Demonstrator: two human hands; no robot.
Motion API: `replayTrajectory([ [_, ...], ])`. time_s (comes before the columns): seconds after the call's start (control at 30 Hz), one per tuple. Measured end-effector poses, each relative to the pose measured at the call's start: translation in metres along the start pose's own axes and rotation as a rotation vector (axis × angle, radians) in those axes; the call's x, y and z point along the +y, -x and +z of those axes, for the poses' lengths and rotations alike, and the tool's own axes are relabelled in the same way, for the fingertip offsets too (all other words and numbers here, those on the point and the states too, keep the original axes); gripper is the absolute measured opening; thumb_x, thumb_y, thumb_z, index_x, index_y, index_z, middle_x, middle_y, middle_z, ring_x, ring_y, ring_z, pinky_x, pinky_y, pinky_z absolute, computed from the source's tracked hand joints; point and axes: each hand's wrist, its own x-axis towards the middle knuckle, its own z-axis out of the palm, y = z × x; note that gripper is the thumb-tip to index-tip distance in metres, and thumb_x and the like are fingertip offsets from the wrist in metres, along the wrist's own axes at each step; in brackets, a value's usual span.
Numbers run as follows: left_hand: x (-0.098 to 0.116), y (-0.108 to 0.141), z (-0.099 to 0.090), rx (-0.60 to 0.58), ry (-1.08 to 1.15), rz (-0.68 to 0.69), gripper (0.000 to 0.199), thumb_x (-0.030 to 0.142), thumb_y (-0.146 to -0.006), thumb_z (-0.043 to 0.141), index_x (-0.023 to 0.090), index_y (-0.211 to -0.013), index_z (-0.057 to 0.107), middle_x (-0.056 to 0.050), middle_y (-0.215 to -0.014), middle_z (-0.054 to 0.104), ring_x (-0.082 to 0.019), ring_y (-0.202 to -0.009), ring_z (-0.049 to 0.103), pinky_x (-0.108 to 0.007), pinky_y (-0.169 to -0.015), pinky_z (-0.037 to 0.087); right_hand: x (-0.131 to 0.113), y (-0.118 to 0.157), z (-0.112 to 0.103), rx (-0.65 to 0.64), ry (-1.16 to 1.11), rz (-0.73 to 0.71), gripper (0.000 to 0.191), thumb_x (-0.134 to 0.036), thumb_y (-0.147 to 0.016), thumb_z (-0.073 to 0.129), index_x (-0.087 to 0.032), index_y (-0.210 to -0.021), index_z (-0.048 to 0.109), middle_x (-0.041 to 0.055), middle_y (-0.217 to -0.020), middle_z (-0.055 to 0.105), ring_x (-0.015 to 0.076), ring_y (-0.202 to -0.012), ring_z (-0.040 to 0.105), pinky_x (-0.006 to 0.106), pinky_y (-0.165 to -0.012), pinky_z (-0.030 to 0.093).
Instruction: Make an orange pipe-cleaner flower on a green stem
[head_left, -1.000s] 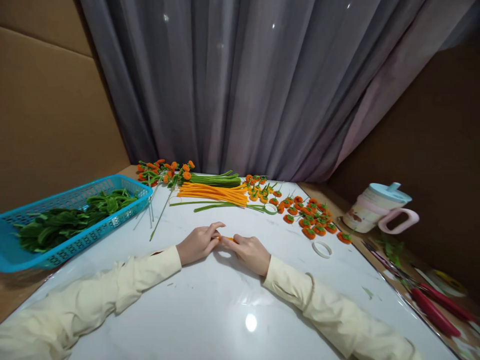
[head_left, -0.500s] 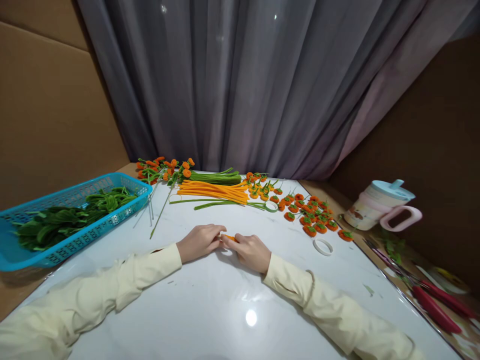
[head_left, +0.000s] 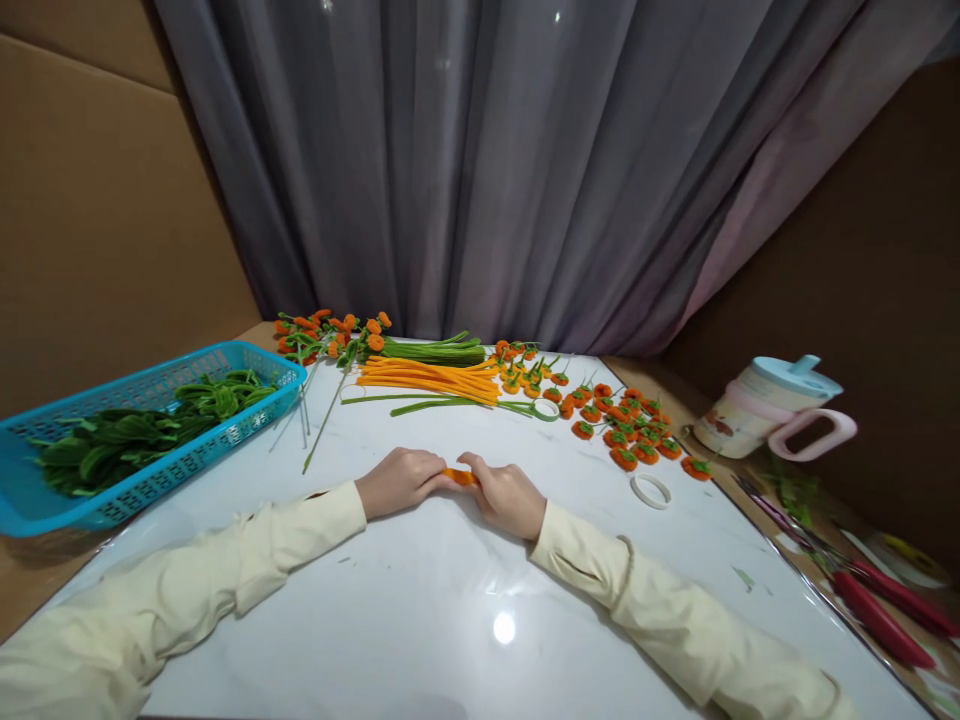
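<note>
Between my hands, just above the middle of the white tabletop, is a short orange pipe cleaner piece [head_left: 460, 477], partly covered by fingers. My left hand [head_left: 405, 480] pinches its left end, fingers pressed together. On the other side, my right hand [head_left: 510, 497] holds the right end with curled fingers, its thumb raised. Beyond them lies a bundle of yellow-orange pipe cleaners [head_left: 427, 378], with green pipe cleaners [head_left: 442, 351] behind it. Small orange flower heads with green centres [head_left: 626, 425] are spread to the right.
A blue basket [head_left: 289, 395] holding green leaves [head_left: 120, 445] stands at left. Orange flowers on stems [head_left: 349, 335] lie at the back. White rings of tape [head_left: 651, 491] rest at right, near a lidded cup [head_left: 757, 410] and red-handled pliers [head_left: 881, 615].
My right thumb has lifted off the orange piece, and more of the piece now shows between my hands. My hands have drawn slightly apart. The view has shifted a little.
</note>
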Motion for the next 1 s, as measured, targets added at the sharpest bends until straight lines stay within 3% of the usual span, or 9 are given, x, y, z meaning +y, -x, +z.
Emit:
replayTrajectory([
  [0.17, 0.0005, -0.0013, -0.0008, -0.039, -0.027, -0.017, 0.037, 0.040, -0.093, 0.033, 0.017, -0.072, 0.053, -0.001, -0.066, 0.061, -0.013, -0.060, 0.057, -0.024, -0.056, 0.033, 0.0012, -0.0011, -0.0020, -0.027, -0.037, -0.038, 0.026, -0.010, -0.082, 0.046, -0.017, -0.107, 0.043, 0.0034, -0.086, 0.065, 0.0149, -0.067, 0.060, 0.022, -0.053, 0.031],
  [0.37, 0.0007, -0.0026, -0.0005, -0.065, -0.054, -0.021, 0.041, 0.044, -0.093, 0.031, 0.017, -0.071, 0.052, -0.002, -0.065, 0.061, -0.014, -0.060, 0.056, -0.025, -0.056, 0.032, 0.0039, -0.0006, 0.0013, 0.009, -0.045, -0.072, 0.023, -0.012, -0.085, 0.046, -0.017, -0.107, 0.043, 0.0037, -0.088, 0.064, 0.0140, -0.069, 0.060, 0.022, -0.055, 0.032],
  [0.67, 0.0000, -0.0007, -0.0024, -0.007, 0.003, -0.014, 0.042, 0.043, -0.093, 0.031, 0.017, -0.065, 0.048, 0.000, -0.060, 0.059, -0.012, -0.055, 0.055, -0.023, -0.054, 0.032, 0.0001, -0.0002, 0.0039, 0.027, 0.036, 0.026, 0.009, -0.021, -0.091, 0.043, -0.014, -0.093, 0.048, 0.0050, -0.080, 0.064, 0.0155, -0.060, 0.058, 0.026, -0.051, 0.029],
  [1.0, 0.0017, 0.0002, -0.0052, 0.005, -0.068, 0.102, 0.037, 0.037, -0.092, 0.037, 0.016, -0.065, 0.050, 0.000, -0.059, 0.058, -0.012, -0.053, 0.054, -0.026, -0.051, 0.029, 0.0030, -0.0008, -0.0019, 0.024, 0.100, -0.149, 0.006, -0.018, -0.088, 0.045, -0.015, -0.086, 0.049, 0.0007, -0.075, 0.058, 0.0109, -0.056, 0.051, 0.026, -0.048, 0.022],
])
